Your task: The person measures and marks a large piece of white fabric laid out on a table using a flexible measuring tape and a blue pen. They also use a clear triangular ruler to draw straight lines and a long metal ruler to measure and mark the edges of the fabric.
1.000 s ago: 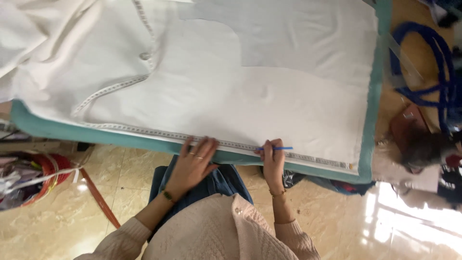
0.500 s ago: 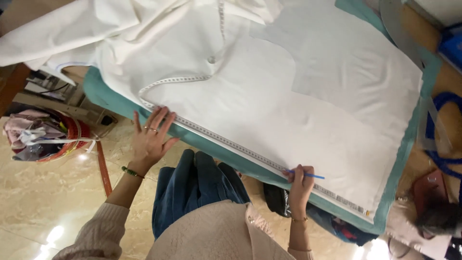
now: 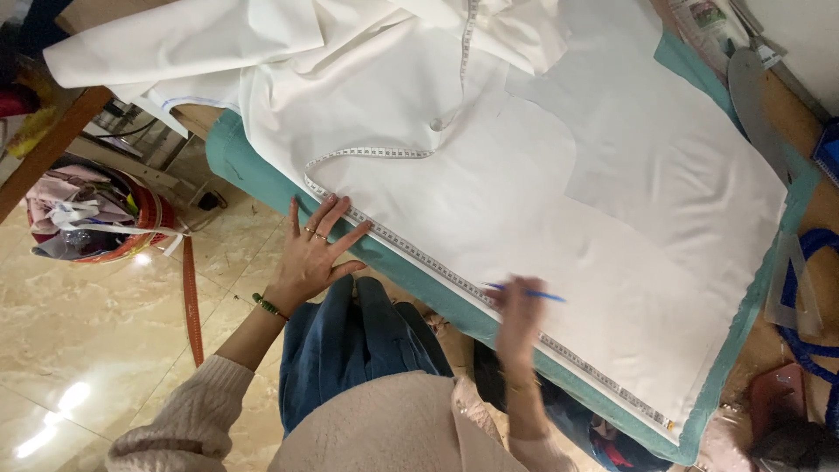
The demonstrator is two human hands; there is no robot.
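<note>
White fabric lies spread over a teal-covered table. A white measuring tape runs along the fabric's near edge and loops up toward the middle. My left hand rests flat with fingers spread, its fingertips pressing the tape at its left end. My right hand, blurred, holds a thin blue pencil with its tip over the fabric just past the tape. A pale paper pattern piece lies on the cloth at the right.
A red basket full of cloth scraps sits on the tiled floor at the left, a brown strap beside it. Blue curved rulers and a grey ruler lie at the table's right edge. My jeans-clad legs are below the table.
The view has swung so the table edge runs more steeply. My right hand with the pencil has moved left along the tape, closer to my left hand, which still presses the tape.
</note>
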